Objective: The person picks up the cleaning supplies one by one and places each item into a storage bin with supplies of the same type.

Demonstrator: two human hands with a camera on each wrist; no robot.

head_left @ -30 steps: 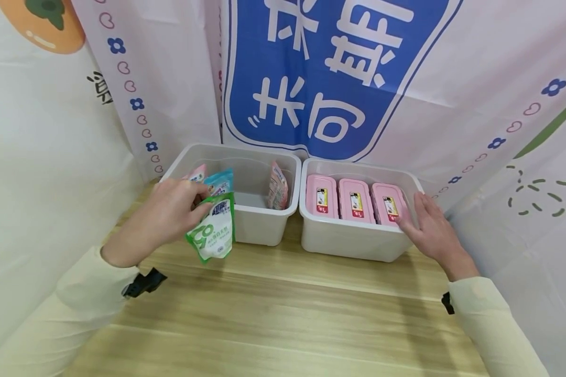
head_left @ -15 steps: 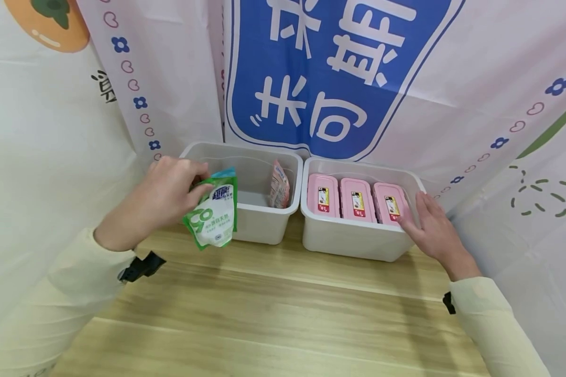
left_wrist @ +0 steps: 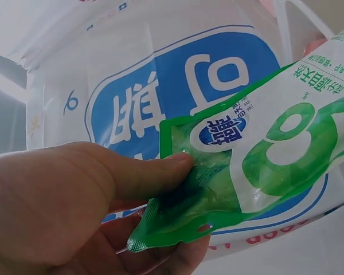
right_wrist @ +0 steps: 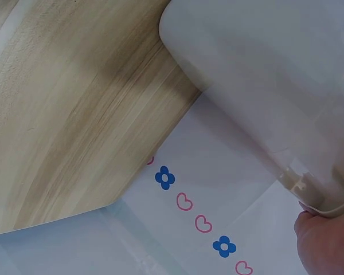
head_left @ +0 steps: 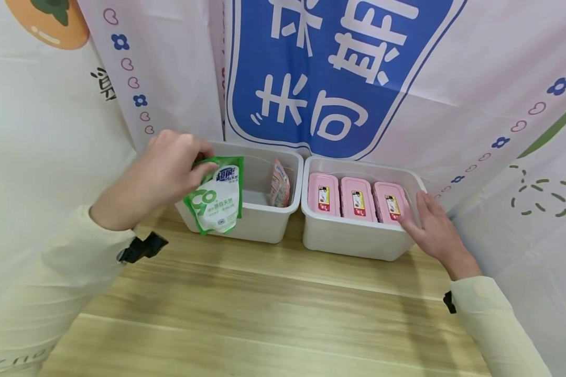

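Observation:
In the head view, my left hand (head_left: 162, 170) pinches the top corner of a green and white detergent pouch (head_left: 219, 196), which hangs over the front left of the left bin (head_left: 269, 228). The left wrist view shows the thumb (left_wrist: 155, 175) on the front of the pouch (left_wrist: 264, 152), other fingers behind it. A pink pouch (head_left: 280, 186) stands upright at that bin's right side; the bin's left part is hidden behind my hand and the green pouch. My right hand (head_left: 436, 233) rests with extended fingers on the right front corner of the right bin (head_left: 349, 243).
Several things are close by: pink lidded boxes (head_left: 357, 199) stand in a row inside the right bin. Both bins sit side by side on a wooden table (head_left: 283, 309), against a printed cloth backdrop (head_left: 311, 78). White cloth walls rise at left and right.
My left hand has lifted the green and white pouch upward, bringing it in front of the left bin. The blue and pink pouches at that bin's left are now covered. My right hand has stayed put.

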